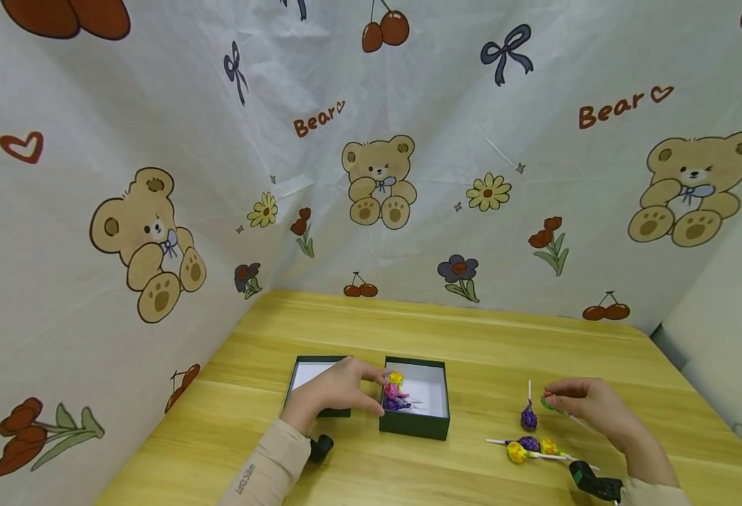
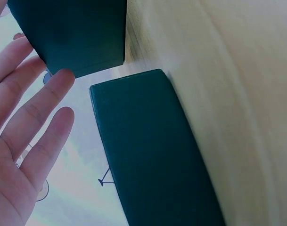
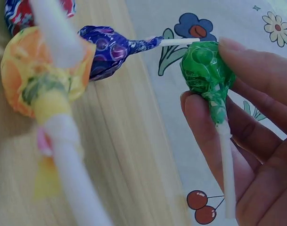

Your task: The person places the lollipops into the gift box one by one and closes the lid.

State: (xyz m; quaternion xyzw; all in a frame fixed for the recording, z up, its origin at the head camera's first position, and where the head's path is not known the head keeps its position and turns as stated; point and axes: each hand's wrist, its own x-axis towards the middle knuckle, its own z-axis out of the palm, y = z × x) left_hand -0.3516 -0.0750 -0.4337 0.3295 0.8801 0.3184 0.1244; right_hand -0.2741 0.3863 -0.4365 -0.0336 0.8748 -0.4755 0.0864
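Observation:
A green-wrapped lollipop with a white stick is pinched by its candy head between the thumb and fingers of my right hand. Close by on the table lie a purple lollipop and a small group with a yellow lollipop. My left hand is at the left wall of a dark green box, its fingers extended and the fingertips at the box side. Inside that box lie yellow, pink and purple lollipops. Whether the left fingertips press the wall is unclear.
A second dark green box part with a white inside sits left of the first, partly behind my left hand. The wooden table meets a printed cloth with bears at its back and left. Wrist cameras are strapped on both arms.

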